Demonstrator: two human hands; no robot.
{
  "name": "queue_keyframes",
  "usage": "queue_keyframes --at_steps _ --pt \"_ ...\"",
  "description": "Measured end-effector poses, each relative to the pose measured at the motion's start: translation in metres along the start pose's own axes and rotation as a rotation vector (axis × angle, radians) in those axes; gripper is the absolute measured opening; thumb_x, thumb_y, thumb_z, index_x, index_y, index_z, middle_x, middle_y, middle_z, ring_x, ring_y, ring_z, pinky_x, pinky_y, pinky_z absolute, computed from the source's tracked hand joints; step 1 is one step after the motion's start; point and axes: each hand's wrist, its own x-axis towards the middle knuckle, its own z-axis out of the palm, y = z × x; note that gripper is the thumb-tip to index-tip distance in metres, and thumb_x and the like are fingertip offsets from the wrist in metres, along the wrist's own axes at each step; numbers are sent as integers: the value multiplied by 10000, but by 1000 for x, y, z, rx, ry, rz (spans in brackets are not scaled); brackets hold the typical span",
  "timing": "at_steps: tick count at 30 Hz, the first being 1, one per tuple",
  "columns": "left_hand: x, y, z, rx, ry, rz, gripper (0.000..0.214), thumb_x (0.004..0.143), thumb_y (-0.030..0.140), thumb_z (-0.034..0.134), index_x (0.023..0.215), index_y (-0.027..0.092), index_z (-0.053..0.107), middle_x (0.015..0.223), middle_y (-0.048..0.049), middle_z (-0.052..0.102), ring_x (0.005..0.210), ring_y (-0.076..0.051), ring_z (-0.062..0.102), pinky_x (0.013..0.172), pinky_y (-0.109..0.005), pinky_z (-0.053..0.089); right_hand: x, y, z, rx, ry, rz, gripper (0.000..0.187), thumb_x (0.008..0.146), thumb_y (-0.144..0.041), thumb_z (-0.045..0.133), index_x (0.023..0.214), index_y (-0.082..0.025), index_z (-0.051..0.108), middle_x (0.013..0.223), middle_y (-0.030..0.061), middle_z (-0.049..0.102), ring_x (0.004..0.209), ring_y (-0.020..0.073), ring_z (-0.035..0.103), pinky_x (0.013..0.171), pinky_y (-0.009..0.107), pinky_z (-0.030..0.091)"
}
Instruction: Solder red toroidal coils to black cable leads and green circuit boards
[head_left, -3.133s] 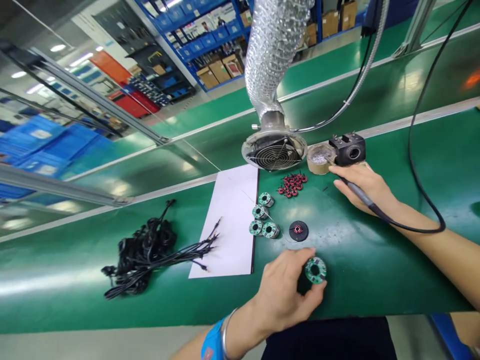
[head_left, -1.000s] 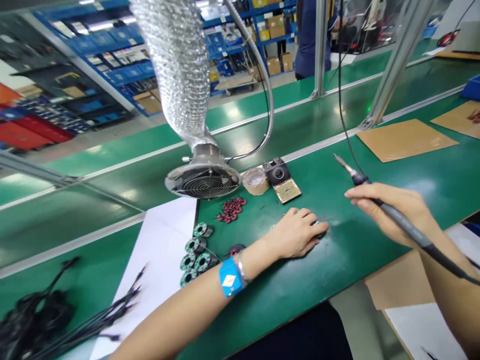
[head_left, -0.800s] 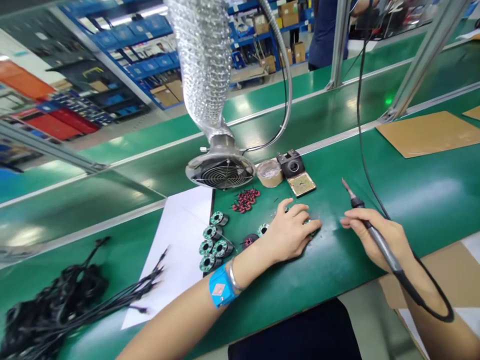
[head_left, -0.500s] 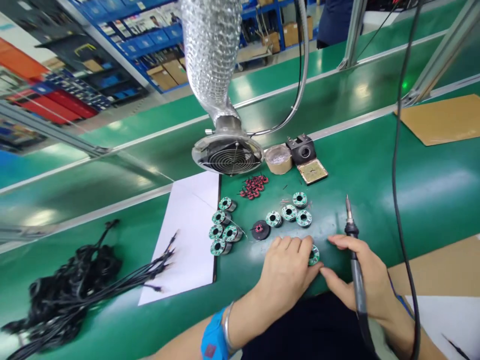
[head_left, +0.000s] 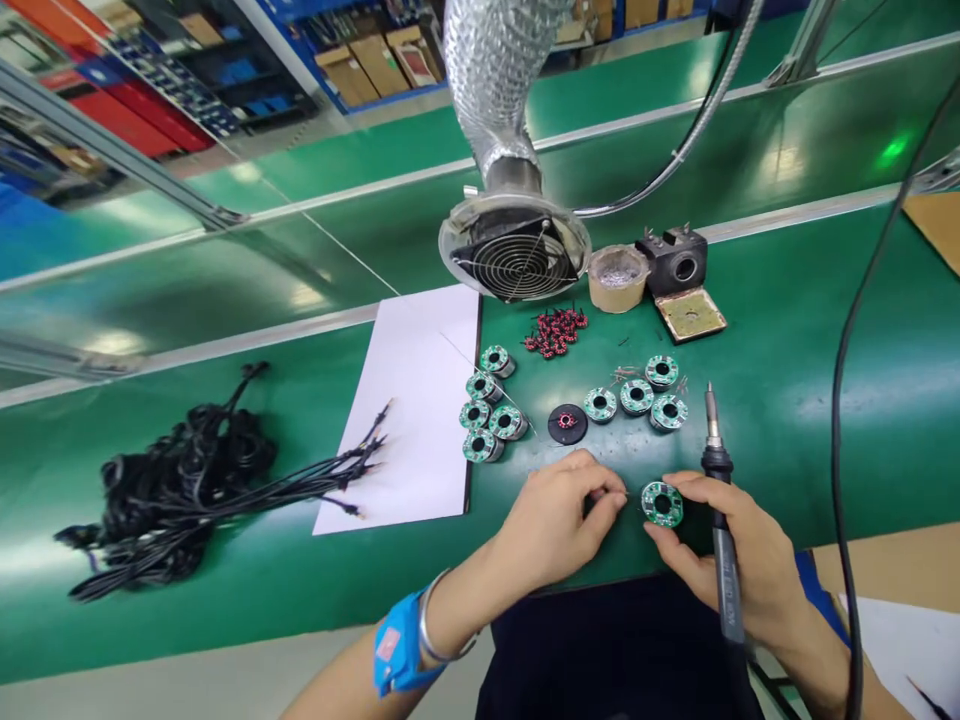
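Observation:
My right hand [head_left: 739, 545] holds a soldering iron [head_left: 726, 560], its metal tip pointing away from me. The thumb and forefinger of that hand also rest around a round part with a ring-shaped green circuit board [head_left: 663, 504] on top. Just left of it, my left hand [head_left: 562, 515] is closed in a pinch; something thin may show at its fingertips, too small to name. Beyond the hands stand several similar board-topped parts [head_left: 636, 397]. A small red-and-black ring coil [head_left: 568, 421] lies on a black disc [head_left: 555, 432].
A fume extractor hood [head_left: 517, 250] hangs over the green bench. Behind are a pile of red coils [head_left: 555, 332], a round tub [head_left: 617, 280] and an iron stand [head_left: 679, 262]. More board-topped parts [head_left: 508, 422] stand beside a white sheet [head_left: 420, 400]; black cables [head_left: 187, 490] lie left.
My left hand has come off the round part and moved left, its fingers now pinched. My right thumb and forefinger have closed in around that part. The camera view has shifted.

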Motion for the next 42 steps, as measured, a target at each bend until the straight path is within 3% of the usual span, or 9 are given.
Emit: queue_keyframes --at_steps 4,8,12,15,19,24,30,35,42 --pt "5 2 -3 8 120 39 164 922 216 538 884 202 697 761 -5 619 674 -133 580 650 -259 469 -2 -1 0 -13 14 8 433 788 -220 716 1166 -249 508 985 58 702 828 233 723 746 379 635" --pt "2 1 1 109 -5 97 135 858 291 647 954 204 687 839 -13 635 703 -154 604 613 -267 467 1 -2 0 8 14 -29 404 797 -185 706 1149 -210 511 984 76 694 856 217 719 750 342 629" --pt "2 -3 4 242 -66 115 149 898 183 549 950 217 685 852 -15 616 749 -166 612 643 -275 459 1 -2 -1 17 19 -32 390 805 -175 699 1143 -207 509 986 76 692 870 210 715 766 342 627" --pt "2 -3 2 150 -51 95 142 908 176 526 899 207 665 832 -10 591 734 -152 584 658 -273 447 1 -2 -1 27 11 -16 384 809 -176 693 1143 -218 508 980 70 695 866 212 713 764 351 628" --pt "4 2 1 -81 88 -23 155 938 208 485 816 179 577 797 -4 523 675 -123 509 606 -252 406 2 -3 0 48 11 -14 376 807 -157 690 1133 -209 511 975 78 696 860 210 713 759 337 624" --pt "6 6 3 -284 184 -36 205 1002 300 406 868 197 523 770 12 507 673 -124 488 632 -261 402 1 -3 0 62 5 -18 363 809 -137 682 1125 -191 511 1000 86 691 891 202 705 777 323 615" --pt "4 6 6 -75 17 68 48 866 209 603 899 198 636 938 -32 563 780 -152 549 702 -295 431 -1 0 2 38 23 -58 352 812 -124 697 1126 -145 537 1014 99 683 930 187 685 821 297 593" --pt "9 2 4 -92 -99 -10 26 844 170 628 854 189 642 896 -24 559 809 -162 544 710 -292 424 -2 1 2 46 23 -65 348 811 -102 697 1125 -123 548 1021 99 679 941 175 672 836 280 570" --pt "11 1 -1 -274 -72 -139 131 919 283 555 849 184 604 788 11 515 615 -113 459 570 -254 369 0 0 1 44 15 -76 307 821 -85 676 1099 -123 551 1032 97 677 920 163 666 818 266 558"
